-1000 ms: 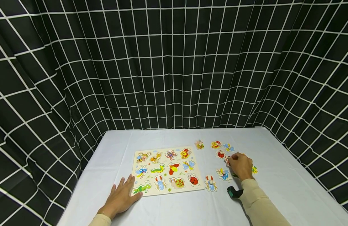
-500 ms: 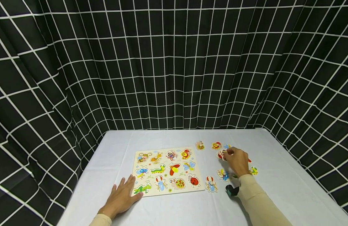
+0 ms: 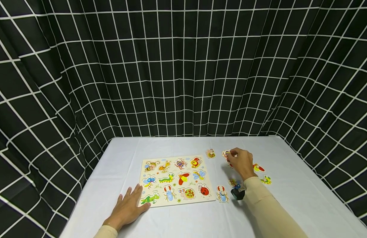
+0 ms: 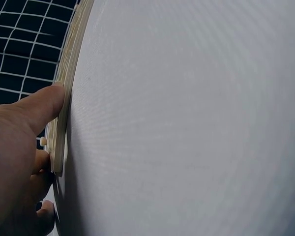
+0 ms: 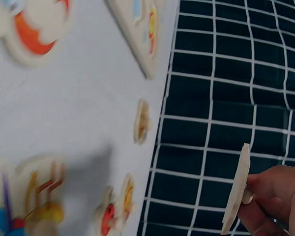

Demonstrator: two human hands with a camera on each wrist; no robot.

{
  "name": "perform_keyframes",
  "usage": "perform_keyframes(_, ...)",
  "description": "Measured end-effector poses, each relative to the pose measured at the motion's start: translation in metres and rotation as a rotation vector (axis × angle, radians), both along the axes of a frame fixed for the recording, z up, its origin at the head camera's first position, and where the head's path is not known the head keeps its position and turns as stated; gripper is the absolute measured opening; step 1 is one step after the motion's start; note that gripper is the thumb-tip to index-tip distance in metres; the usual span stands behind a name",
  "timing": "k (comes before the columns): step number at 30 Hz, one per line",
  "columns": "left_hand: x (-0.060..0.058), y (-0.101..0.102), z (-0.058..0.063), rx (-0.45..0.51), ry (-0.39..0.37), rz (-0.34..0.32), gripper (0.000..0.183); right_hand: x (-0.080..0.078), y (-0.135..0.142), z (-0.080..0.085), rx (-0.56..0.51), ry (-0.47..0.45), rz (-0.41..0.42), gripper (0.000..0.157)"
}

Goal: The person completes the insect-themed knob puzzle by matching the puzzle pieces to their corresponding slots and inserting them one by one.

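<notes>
Between its thumb and fingers my right hand pinches a spider puzzle piece by its knob, raised above the table. The right wrist view shows this piece edge-on, its picture turned away. My left hand rests with fingers spread at the near left corner of the wooden insect puzzle board. In the left wrist view the thumb touches the board's edge, and a small wooden knob stands up from the board. The board carries rows of insect pictures, including a spider in the back row.
Loose pieces lie right of the board: a snail, a stag beetle, a red-winged insect, a caterpillar and a partly covered blue insect. Others are hidden behind the right hand. A black gridded curtain surrounds the table.
My right hand has lifted the spider piece from among the loose pieces and carried it left and away from me, uncovering the red-winged insect. The left hand has stayed still.
</notes>
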State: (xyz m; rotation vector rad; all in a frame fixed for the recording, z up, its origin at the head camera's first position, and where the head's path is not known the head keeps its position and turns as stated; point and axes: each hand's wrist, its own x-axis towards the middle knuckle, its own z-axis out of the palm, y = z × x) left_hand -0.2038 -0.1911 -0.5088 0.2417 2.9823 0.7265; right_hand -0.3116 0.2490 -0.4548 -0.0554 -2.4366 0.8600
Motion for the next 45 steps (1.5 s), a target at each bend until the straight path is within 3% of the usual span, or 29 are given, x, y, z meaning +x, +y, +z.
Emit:
perform_keyframes(11, -0.001, -0.001, 0.000, 0.000, 0.000, -0.002, 0.086, -0.013, -0.035, 0.021, 0.010, 0.062, 0.073, 0.014)
perform_keyframes(20, -0.001, -0.003, -0.001, 0.000, -0.001, 0.002, 0.085, -0.018, -0.062, 0.031, -0.002, 0.060, 0.106, 0.014)
perform_keyframes(40, -0.001, -0.003, -0.004, 0.009, -0.001, 0.013, 0.084, -0.033, -0.118, 0.031, 0.004, 0.098, 0.229, 0.009)
perform_keyframes(45, -0.001, -0.003, -0.004, 0.003, 0.008, 0.009, 0.083, -0.036, -0.128, 0.027, 0.005, 0.072, 0.233, 0.009)
